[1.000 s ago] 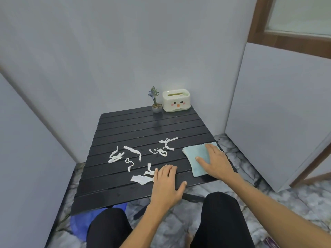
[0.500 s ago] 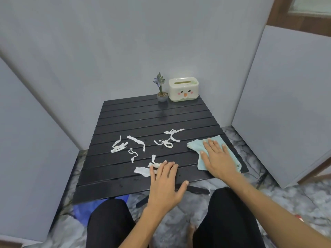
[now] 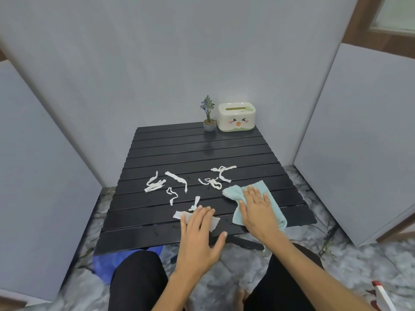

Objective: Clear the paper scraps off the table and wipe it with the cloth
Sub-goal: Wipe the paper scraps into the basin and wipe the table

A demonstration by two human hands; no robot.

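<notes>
Both hands lie flat: left hand [image 3: 197, 234] presses a paper scrap [image 3: 179, 214] at the table's [image 3: 202, 151] near edge, right hand [image 3: 258, 209] presses the cloth [image 3: 238, 194]. Other scraps [image 3: 177, 178] are farther out and mostly left, so the left one's closer.

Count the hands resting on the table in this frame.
2. The left hand lies flat on a paper scrap near the front edge; the right hand presses on the light blue cloth.

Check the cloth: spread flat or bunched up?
Partly bunched. The cloth wrinkles at its left end, under the right hand pressing it on the table.
</notes>
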